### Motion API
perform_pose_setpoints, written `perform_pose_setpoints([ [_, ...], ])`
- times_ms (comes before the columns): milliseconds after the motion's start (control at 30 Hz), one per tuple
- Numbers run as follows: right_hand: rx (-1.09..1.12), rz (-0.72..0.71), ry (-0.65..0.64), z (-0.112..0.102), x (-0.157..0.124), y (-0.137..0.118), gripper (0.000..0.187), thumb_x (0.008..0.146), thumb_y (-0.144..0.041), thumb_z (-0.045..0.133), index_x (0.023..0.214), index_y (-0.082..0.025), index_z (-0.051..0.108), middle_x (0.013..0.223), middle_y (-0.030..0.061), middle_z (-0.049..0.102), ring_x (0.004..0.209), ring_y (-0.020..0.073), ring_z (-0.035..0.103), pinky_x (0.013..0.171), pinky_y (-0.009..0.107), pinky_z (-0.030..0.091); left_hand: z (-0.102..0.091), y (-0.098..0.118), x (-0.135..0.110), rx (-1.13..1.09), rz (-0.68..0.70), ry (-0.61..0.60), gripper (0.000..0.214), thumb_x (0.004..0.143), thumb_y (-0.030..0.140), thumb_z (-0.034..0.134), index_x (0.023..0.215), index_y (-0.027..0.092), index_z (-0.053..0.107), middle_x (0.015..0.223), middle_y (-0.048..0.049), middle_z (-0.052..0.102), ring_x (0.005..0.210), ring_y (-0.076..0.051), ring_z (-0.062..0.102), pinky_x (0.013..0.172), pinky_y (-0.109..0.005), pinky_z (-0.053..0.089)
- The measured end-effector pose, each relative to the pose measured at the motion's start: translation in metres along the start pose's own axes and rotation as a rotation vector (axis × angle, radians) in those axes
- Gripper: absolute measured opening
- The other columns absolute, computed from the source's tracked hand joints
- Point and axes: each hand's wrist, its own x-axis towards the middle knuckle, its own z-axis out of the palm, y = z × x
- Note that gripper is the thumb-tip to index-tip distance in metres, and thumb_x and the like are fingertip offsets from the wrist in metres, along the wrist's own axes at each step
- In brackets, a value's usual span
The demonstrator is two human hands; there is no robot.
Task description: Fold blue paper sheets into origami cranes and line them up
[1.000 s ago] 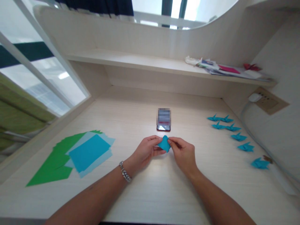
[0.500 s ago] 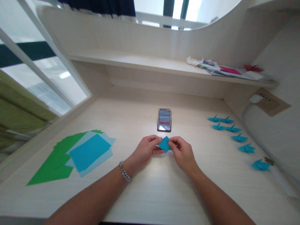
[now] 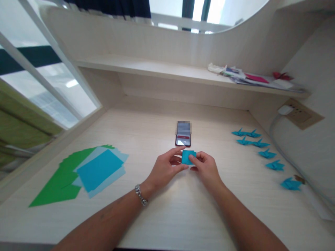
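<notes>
A small folded piece of blue paper [image 3: 187, 156] is held just above the pale wooden desk [image 3: 162, 209], in front of a phone [image 3: 183, 134] that lies flat. My right hand [image 3: 205, 168] pinches the paper's lower right part between thumb and fingers. My left hand [image 3: 166, 168], with a metal bracelet at the wrist, has its thumb and forefinger apart around the paper's left edge, touching it.
A fanned stack of blue and green paper sheets [image 3: 86, 170] lies at the left. Several folded blue paper cranes [image 3: 261, 146] stand in a row at the right. A shelf [image 3: 183, 75] behind carries papers. A cable and wall socket [image 3: 297, 113] are at the far right.
The folded paper has turned from a tilted diamond to a squarer shape and moved slightly up. My left fingers have spread apart beside it; my right hand keeps its pinch.
</notes>
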Motion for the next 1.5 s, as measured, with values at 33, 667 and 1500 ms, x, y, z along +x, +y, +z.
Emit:
perform_pose_setpoints([
  [33,0.039,0.018,0.0,0.0,0.0,-0.001,0.027,0.067,-0.041,0.072,0.069,-0.018,0.057,0.066,-0.0018,0.059,0.06,0.0133,0.055,0.053,0.025,0.048,0.0,-0.002,-0.001,0.036,0.01,-0.016,0.062,0.07,0.022,0.075,0.128,0.021,0.053,0.11,-0.0089,0.067,0.09,-0.02,0.066,0.083,-0.036,0.054],
  [667,0.079,0.147,-0.193,-0.002,0.0,0.001,0.036,0.07,-0.049,0.07,0.077,-0.014,0.07,0.074,0.0067,0.068,0.067,0.016,0.06,0.054,0.025,0.046,-0.011,-0.009,0.002,0.347,0.205,-0.161,0.063,0.08,0.014,0.064,0.138,0.024,0.041,0.107,-0.0077,0.058,0.092,-0.018,0.058,0.078,-0.034,0.056],
  [1500,0.204,0.214,-0.292,0.003,-0.009,-0.009,0.036,0.066,-0.043,0.076,0.087,-0.014,0.073,0.081,0.0075,0.068,0.071,0.0164,0.059,0.066,0.03,0.045,-0.021,-0.008,0.005,0.565,0.4,-0.223,0.056,0.085,0.033,0.061,0.137,0.024,0.043,0.096,-0.0068,0.06,0.082,-0.018,0.056,0.076,-0.036,0.049],
])
